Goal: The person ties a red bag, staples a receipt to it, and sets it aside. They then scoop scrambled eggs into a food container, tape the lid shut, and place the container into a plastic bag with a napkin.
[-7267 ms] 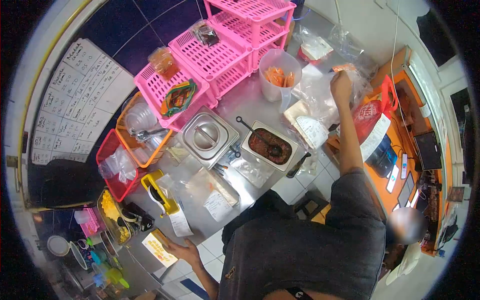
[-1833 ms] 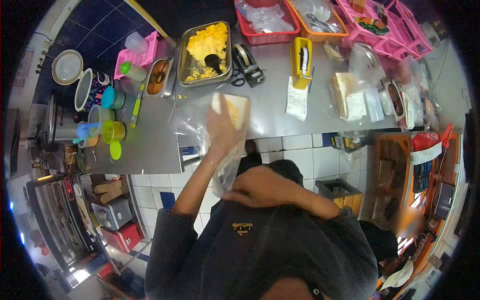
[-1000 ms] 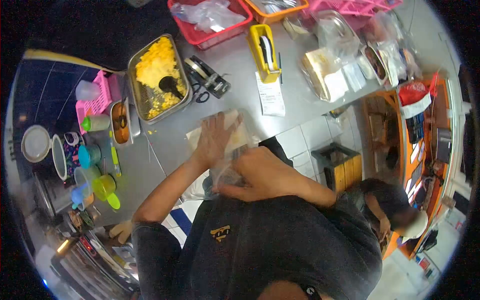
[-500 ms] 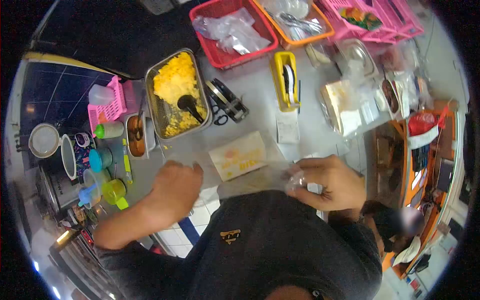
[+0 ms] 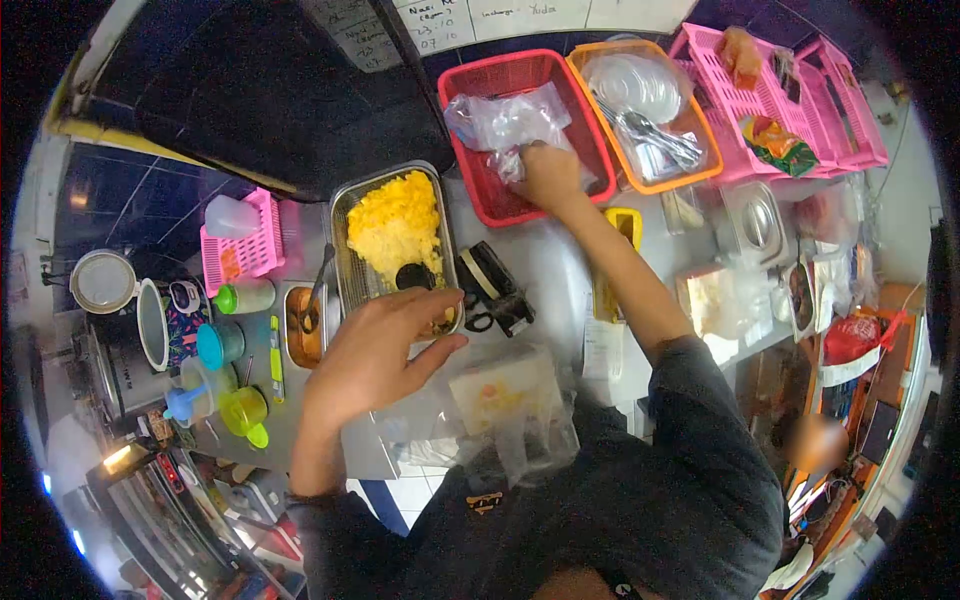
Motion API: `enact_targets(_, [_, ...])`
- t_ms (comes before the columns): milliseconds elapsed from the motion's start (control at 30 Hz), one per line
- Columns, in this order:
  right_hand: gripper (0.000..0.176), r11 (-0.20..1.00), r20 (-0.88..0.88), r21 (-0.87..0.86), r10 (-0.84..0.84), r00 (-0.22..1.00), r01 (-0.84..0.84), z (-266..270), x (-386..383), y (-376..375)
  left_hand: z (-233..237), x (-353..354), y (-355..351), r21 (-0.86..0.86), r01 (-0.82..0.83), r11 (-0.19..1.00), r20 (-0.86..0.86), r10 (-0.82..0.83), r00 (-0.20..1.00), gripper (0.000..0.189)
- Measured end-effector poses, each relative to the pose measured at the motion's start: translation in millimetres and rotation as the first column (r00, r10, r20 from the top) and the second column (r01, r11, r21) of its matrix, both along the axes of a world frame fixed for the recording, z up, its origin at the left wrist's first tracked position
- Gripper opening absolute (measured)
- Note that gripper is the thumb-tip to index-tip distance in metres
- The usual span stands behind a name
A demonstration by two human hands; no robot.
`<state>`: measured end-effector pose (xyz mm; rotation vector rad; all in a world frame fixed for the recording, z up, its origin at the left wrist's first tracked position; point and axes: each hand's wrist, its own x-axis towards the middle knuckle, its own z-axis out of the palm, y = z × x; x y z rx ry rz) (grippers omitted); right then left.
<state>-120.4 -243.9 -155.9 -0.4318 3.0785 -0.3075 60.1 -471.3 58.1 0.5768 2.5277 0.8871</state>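
My right hand (image 5: 552, 178) reaches into the red basket (image 5: 480, 205), its fingers closed on one of the clear plastic bags (image 5: 520, 118) there. My left hand (image 5: 375, 352) is held above the counter with the thumb apart from the fingers, holding nothing. Its fingertips overlap the front corner of a metal tray (image 5: 342, 270) of yellow and pale crumbly food (image 5: 395, 220), where a black scoop (image 5: 412, 278) rests. To the right of that hand, at the counter's front edge, a printed paper packet (image 5: 505, 390) lies inside a clear plastic bag (image 5: 540, 450).
A tape dispenser (image 5: 495, 285) and a yellow dispenser (image 5: 622, 225), partly behind my right arm, stand on the counter. An orange basket (image 5: 655, 180) and pink baskets (image 5: 715, 75) line the back. Left are a sauce tray (image 5: 302, 345), a green-capped bottle (image 5: 245, 296) and a cutter (image 5: 277, 360).
My right hand has left the bagged packet and moved forward into the red basket. My left hand has opened and risen toward the food tray. The view has tilted up, showing the whiteboard.
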Motion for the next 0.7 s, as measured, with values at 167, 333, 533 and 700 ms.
enact_targets(167, [0.022, 0.991, -0.053, -0.132, -0.016, 0.998, 0.009, -28.4, -11.5, 7.4, -42.7, -36.5, -7.0, 0.059, -0.094, 0.994, 0.086, 0.089, 0.992, 0.040])
enact_targets(333, [0.014, 0.951, -0.102, -0.212, 0.207, 0.973, -0.224, -27.3, -15.3, 13.2, -84.0, -68.1, -0.6, 0.128, -0.116, 0.985, 0.029, 0.113, 0.993, 0.038])
enact_targets(533, [0.015, 0.899, -0.172, -0.398, 0.120, 0.978, -0.180, -6.4, -11.6, 33.6, -117.0, -103.8, 13.0, 0.168, -0.163, 0.972, 0.032, 0.159, 0.987, 0.036])
enact_targets(700, [0.014, 0.460, 0.189, -0.868, -0.045, 0.981, 0.188, -1.2, -9.9, 56.2, -158.8, -142.0, 51.4, 0.470, -0.262, 0.843, -0.118, 0.355, 0.927, 0.039])
